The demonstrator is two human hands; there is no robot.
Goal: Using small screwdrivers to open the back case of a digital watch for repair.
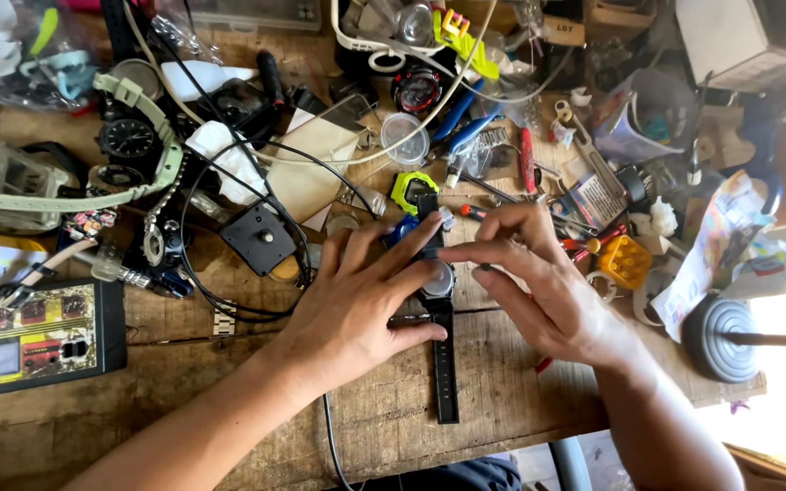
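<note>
You have two hands on the bench: your left hand (357, 309) and your right hand (539, 286), both on one black-strapped wristwatch (438, 314). Beyond that one, you have two whole watches in plain view: one pale green watch (129, 136) with a dark dial, and one red-and-black watch (418, 89) at the top. One lime-green watch case (411, 189) lies bare of strap. Count one black square clock movement (259, 238), one circuit-board tester (25, 338), one clear round lid (405, 136), one yellow plastic block (625, 261), and one black round stand base (719, 338). Smaller parts in the clutter are too tangled to count.
</note>
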